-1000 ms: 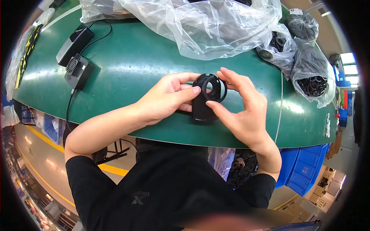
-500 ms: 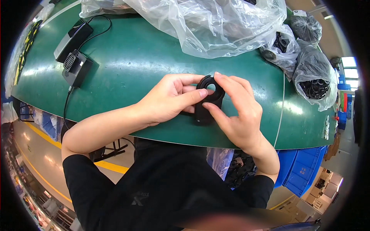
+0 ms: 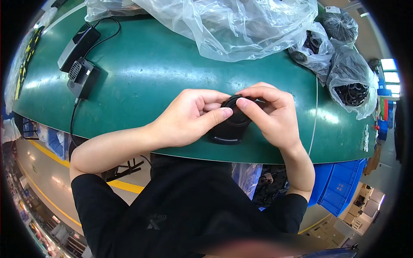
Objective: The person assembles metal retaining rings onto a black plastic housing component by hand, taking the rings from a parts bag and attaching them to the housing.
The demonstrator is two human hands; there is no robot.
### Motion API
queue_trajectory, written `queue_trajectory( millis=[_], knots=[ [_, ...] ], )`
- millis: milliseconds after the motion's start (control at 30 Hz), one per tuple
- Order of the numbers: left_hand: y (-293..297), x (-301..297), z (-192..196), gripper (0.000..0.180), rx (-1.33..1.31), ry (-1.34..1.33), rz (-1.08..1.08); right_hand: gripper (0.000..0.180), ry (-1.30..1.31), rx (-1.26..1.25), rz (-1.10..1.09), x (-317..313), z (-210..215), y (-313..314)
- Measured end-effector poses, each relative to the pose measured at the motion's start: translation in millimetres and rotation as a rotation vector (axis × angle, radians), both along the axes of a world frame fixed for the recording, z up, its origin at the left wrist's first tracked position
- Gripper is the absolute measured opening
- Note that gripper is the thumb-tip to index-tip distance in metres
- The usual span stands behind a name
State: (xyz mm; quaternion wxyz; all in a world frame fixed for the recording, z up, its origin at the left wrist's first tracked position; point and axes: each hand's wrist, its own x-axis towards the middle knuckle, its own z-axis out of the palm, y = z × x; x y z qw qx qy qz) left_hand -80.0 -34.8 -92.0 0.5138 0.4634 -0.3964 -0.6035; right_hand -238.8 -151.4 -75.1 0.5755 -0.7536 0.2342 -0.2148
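Note:
Between my two hands, over the near part of the green table, is a black plastic part [image 3: 229, 134] with a round ring at its top and a flat, wider lower end. My left hand [image 3: 195, 114] grips the ring's left side, thumb on the near face and fingers behind. On the ring's right side my right hand [image 3: 273, 114] is closed, its thumb pressing the upper rim and its index finger along the top edge. The part tilts so that the ring opening looks narrow. My fingers cover much of the ring.
A large clear plastic bag [image 3: 241, 32] lies along the far side of the green table [image 3: 142, 99]. Clear bags of black ring-shaped parts [image 3: 350, 94] stand at the right. A black corded device [image 3: 81, 77] is at the left. Blue bins [image 3: 340, 187] sit below the right edge.
The black part has tipped, so its ring opening now looks much narrower and its lower end shows more. My right thumb has moved up onto the ring's upper rim.

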Motion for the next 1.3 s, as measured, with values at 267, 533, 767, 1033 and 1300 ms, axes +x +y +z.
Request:
queue_trajectory(
  millis=[267, 533, 767, 1033, 1300],
  knots=[
    [1.5, 2.4, 4.4, 0.023, 0.042, 0.007, 0.028, 0.013, 0.046, 0.313, -0.034, 2.9, 1.6, 6.5],
    [0.1, 3.4, 2.0, 0.022, 0.158, -0.002, -0.036, 0.014, 0.108, 0.318, -0.008, 0.1, 2.3, 6.9],
    [-5.7, 5.0, -4.7, 0.028, 0.161, 0.187, 0.129, 0.044, 0.035, -0.325, -0.078, -8.0, 3.0, 7.3],
    [-6.1, 6.7, 1.7, 0.03, 0.103, 0.257, 0.107, 0.053, 0.026, -0.516, -0.108, -6.6, -3.4, 15.2],
    [-5.5, 1.3, -2.9, 0.032, 0.063, 0.222, 0.119, 0.036, -0.083, -0.275, -0.2, -2.6, -5.1, 23.8]
  ],
)
